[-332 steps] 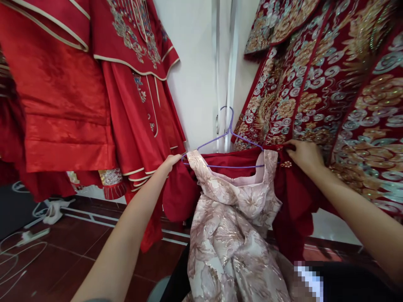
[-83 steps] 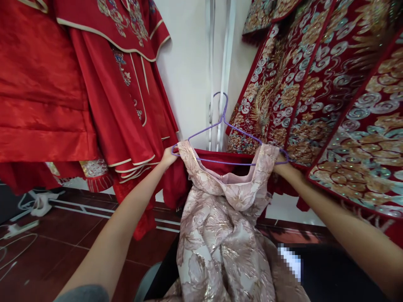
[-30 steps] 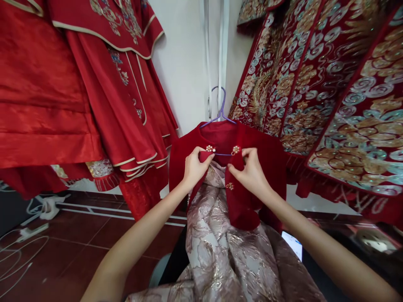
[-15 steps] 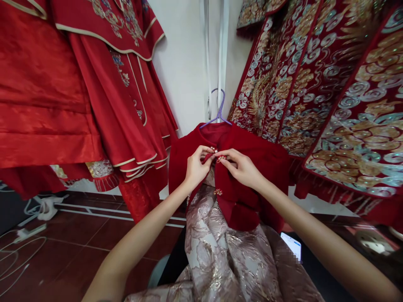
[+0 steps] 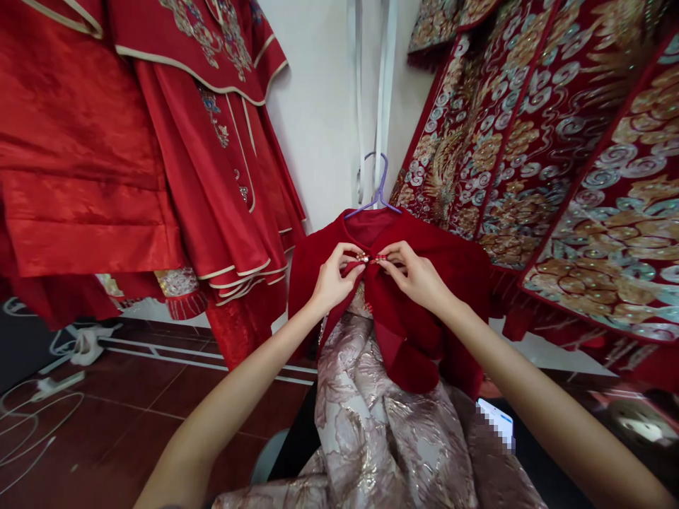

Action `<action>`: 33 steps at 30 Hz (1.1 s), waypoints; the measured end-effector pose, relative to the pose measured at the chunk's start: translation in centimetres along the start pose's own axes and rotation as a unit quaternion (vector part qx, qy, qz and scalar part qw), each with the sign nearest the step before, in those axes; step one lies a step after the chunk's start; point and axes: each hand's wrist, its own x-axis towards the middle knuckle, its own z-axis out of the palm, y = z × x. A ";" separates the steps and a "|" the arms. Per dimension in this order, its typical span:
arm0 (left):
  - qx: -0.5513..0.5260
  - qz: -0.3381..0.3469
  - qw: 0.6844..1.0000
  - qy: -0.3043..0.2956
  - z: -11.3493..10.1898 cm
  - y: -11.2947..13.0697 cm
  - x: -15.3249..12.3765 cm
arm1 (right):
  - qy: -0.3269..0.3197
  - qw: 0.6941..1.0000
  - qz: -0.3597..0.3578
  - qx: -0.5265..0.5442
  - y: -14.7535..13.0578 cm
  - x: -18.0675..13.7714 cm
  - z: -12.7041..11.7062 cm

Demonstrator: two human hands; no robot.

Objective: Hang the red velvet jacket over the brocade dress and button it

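Observation:
A dark red velvet jacket (image 5: 459, 276) hangs on a purple hanger (image 5: 380, 189) over a pale floral brocade dress (image 5: 355, 403). At the collar, my left hand (image 5: 335, 277) pinches the jacket's left edge at a beaded frog button (image 5: 363, 259). Opposite it, my right hand (image 5: 416, 274) pinches the decorated loop fastening (image 5: 378, 259) on the other edge. The two fastening halves meet or nearly touch between my fingertips; whether they are joined I cannot tell. Below, the jacket front falls apart over the dress.
Red gowns (image 5: 212, 177) hang on the left, and embroidered, beaded garments (image 5: 530, 162) hang on the right. A phone (image 5: 496, 423) lies by my right forearm. White cables (image 5: 37, 431) and white shoes (image 5: 86, 346) are on the tiled floor at lower left.
My right fingers have shifted slightly and now pinch the loop side level with the button. The two fastening halves show more in line. The whole view has drifted a little.

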 end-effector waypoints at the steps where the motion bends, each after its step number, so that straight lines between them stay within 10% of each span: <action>1: -0.003 0.001 1.000 -0.001 0.0 0.0 0.0 | -0.005 1.000 -0.005 -0.011 -0.1 0.0 -0.1; 22: 0.123 0.027 0.988 -0.084 -0.2 -0.7 1.6 | -0.004 0.992 0.024 -0.126 -0.1 1.1 0.4; 33: 0.283 -0.028 0.958 0.038 1.4 -0.3 -0.3 | 0.001 0.992 0.000 -0.126 0.9 0.6 -0.7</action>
